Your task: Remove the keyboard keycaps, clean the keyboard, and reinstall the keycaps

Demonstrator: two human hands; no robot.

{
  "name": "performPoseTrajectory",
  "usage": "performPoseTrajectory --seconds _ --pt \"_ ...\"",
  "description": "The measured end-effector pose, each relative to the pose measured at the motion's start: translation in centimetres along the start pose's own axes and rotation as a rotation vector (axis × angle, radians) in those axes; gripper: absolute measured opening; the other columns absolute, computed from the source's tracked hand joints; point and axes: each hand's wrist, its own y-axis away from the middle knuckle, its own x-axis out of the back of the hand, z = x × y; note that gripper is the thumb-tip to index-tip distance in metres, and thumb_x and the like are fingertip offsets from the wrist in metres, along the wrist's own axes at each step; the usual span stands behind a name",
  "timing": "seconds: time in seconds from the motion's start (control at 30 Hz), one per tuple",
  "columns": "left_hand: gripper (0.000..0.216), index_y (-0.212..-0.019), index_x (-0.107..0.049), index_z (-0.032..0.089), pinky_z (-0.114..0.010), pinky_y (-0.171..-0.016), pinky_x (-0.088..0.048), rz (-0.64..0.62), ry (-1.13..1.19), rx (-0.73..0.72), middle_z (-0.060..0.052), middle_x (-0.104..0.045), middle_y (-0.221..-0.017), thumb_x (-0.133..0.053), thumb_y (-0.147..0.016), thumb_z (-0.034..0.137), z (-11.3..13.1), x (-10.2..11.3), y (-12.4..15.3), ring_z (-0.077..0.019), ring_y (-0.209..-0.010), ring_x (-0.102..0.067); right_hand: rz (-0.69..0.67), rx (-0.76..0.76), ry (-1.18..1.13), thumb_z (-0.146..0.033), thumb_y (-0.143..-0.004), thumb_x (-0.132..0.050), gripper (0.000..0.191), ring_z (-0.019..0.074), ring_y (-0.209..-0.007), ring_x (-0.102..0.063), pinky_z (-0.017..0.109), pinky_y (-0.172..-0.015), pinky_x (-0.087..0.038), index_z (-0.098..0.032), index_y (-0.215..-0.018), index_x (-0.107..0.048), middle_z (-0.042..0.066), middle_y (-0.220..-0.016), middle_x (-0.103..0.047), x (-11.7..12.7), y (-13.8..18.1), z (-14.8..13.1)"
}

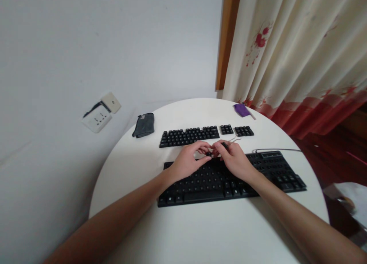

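Observation:
A black keyboard (197, 180) lies on the round white table, with many keys bare down to small stems and some caps in place along its bottom row and right end. My left hand (187, 160) is above its upper middle, pinching a small black keycap (209, 154) between thumb and fingers. My right hand (235, 160) is close beside it, closed round the black handle of a wire keycap puller (225, 145), whose thin wire ends point away to the upper right. Behind the hands, loose black keycaps (187, 136) sit in rows. My fingers partly hide the keyboard's top edge.
Two smaller blocks of keycaps, one middle (226, 129) and one right (244, 131), continue the rows. A dark pouch (145, 125) rests at the table's left edge, a purple cloth (241, 110) at the back right. The keyboard cable (278, 149) runs right. Wall and curtain (272, 65) border the table.

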Motion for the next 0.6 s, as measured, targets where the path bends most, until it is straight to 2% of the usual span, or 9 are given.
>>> performPoseTrajectory --seconds 0.1,0.2,0.4,0.6 --pt "0.024 -0.108 -0.063 0.02 -0.032 -0.087 -0.054 0.027 -0.137 -0.097 -0.003 -0.071 -0.102 -0.071 -0.085 0.017 -0.7 0.0 0.1 -0.0163 -0.093 -0.067 -0.032 -0.108 -0.125 -0.05 -0.098 -0.046 0.043 0.0194 -0.074 -0.068 0.029 -0.065 -0.053 -0.016 -0.095 -0.071 0.007 -0.082 -0.073 -0.6 0.0 0.6" --pt "0.016 -0.107 -0.063 0.02 -0.034 -0.09 -0.053 -0.01 -0.29 -0.229 -0.004 -0.07 -0.103 -0.066 -0.091 0.021 -1.3 0.2 0.3 -0.0175 -0.097 -0.065 -0.037 -0.155 -0.181 -0.053 -0.096 -0.049 0.044 0.0203 -0.077 -0.07 0.03 -0.067 -0.055 -0.015 -0.099 -0.072 0.008 -0.087 -0.075 -0.9 0.1 0.8" --pt "0.017 -0.113 -0.062 0.019 -0.038 -0.09 -0.053 -0.051 -0.39 -0.357 -0.006 -0.07 -0.106 -0.055 -0.098 0.023 -1.5 0.4 0.2 -0.0191 -0.101 -0.063 -0.01 -0.153 -0.179 -0.052 -0.096 -0.049 0.045 0.02 -0.079 -0.07 0.031 -0.071 -0.055 -0.014 -0.098 -0.073 0.01 -0.091 -0.076 -1.0 0.2 0.4" --pt "0.017 -0.11 -0.066 0.02 -0.038 -0.091 -0.053 -0.049 -0.481 -0.427 -0.007 -0.067 -0.112 -0.053 -0.099 0.023 -1.2 0.4 0.2 -0.0194 -0.103 -0.06 0.049 -0.081 -0.089 -0.046 -0.097 -0.049 0.04 0.0195 -0.076 -0.068 0.029 -0.068 -0.052 -0.014 -0.095 -0.074 0.009 -0.087 -0.076 -0.8 0.1 0.0"
